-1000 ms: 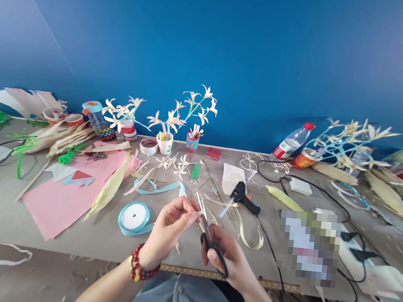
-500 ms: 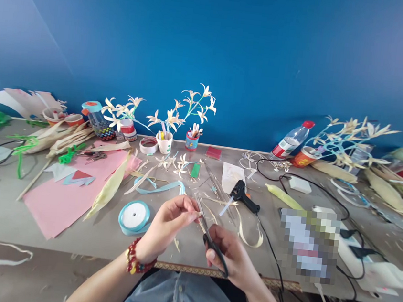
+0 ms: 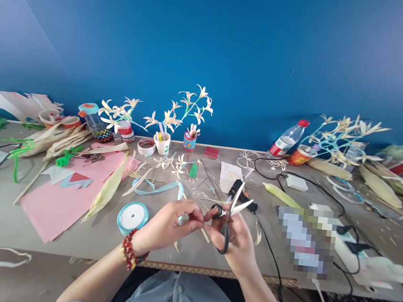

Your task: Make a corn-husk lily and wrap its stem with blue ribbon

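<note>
A pair of black-handled scissors (image 3: 233,205) is in my right hand (image 3: 237,243), the fingers through the handle loops. Its blades are spread apart and point up and to the right. My left hand (image 3: 175,223) pinches thumb to forefinger, and these fingertips meet those of my right hand. Whatever sits in that pinch is too small to make out. Beyond the scissors a black hot glue gun (image 3: 251,203) lies on the table, partly covered by the blades. A roll of light-blue ribbon (image 3: 133,216) lies left of my left hand.
Pale handmade flowers (image 3: 170,119) stand in cups along the blue wall. Pink paper (image 3: 58,208) and a corn husk (image 3: 105,193) lie at left. A plastic bottle (image 3: 287,140) stands at back right. Cables and a power strip (image 3: 343,243) occupy the right side.
The scissors have turned from between my hands to pointing up and right, with their blades now apart. My right hand has turned, and its fingertips have come to my left hand's pinch.
</note>
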